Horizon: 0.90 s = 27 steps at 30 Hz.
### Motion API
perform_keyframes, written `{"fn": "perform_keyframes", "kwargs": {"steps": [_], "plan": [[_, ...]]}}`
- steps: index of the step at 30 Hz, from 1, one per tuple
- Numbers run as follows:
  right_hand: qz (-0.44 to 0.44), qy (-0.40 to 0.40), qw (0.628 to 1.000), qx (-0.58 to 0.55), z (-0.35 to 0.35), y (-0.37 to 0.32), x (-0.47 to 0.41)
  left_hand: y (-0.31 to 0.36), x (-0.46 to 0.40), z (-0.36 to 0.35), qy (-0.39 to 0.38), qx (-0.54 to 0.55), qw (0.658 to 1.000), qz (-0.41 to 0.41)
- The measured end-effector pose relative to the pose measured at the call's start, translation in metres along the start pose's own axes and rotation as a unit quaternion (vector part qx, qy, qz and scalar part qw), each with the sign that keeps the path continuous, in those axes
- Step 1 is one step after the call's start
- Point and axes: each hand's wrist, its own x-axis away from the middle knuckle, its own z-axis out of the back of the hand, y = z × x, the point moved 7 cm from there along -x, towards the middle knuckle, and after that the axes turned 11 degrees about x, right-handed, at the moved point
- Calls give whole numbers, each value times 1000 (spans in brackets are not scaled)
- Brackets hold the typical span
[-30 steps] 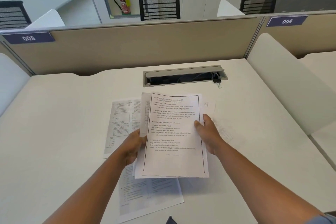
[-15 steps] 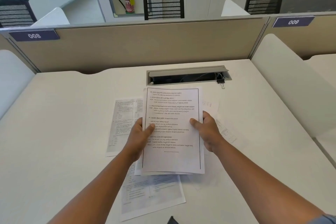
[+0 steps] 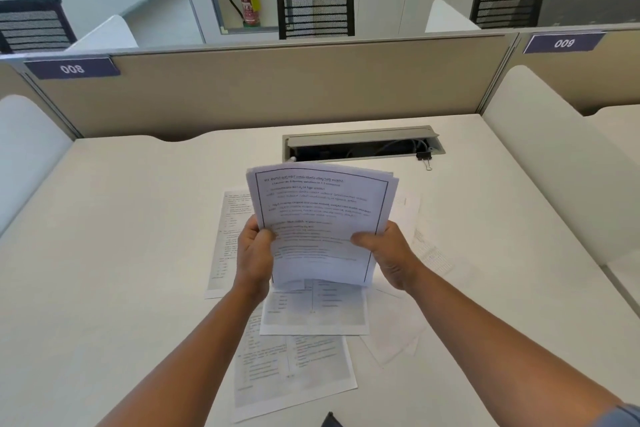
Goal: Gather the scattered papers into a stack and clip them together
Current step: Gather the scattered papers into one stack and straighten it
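Note:
I hold a small stack of printed papers [image 3: 320, 211] upright above the white desk [image 3: 121, 236]. My left hand [image 3: 254, 253] grips its left edge, and my right hand [image 3: 388, 255] grips its right edge with the thumb on the front sheet. Loose sheets lie flat on the desk: one at the left [image 3: 227, 243], one just below the stack [image 3: 315, 312], one nearer me [image 3: 294, 374], and pale ones at the right [image 3: 429, 253]. A black binder clip [image 3: 425, 157] lies by the cable tray, far from both hands.
An open grey cable tray [image 3: 360, 144] is set into the desk behind the papers. Beige partitions [image 3: 277, 87] close the back, and white side panels [image 3: 554, 163] flank the desk. A dark object [image 3: 330, 420] pokes in at the bottom edge.
The stack has been lifted from lying flat and tilted upright between both hands. A sheet that lay under it now shows on the desk. The camera has tipped slightly.

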Motion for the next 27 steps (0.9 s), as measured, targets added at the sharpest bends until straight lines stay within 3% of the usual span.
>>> {"fn": "perform_keyframes", "kwargs": {"steps": [8,14,17,22,27], "plan": [[-4,4,1000,17,-7,-5,3,16,3,-5,13,56,997,-59],[-23,5,999,47,-12,-2,6,0,-2,0,26,67,997,-2],[-42,19,998,52,-5,-5,5,-5,-10,1,-60,55,996,29],[-100,28,994,29,8,6,5,-29,-14,7,-190,-23,970,150],[-148,9,989,15,12,29,4,-56,-14,12,-143,-37,968,204]]}}
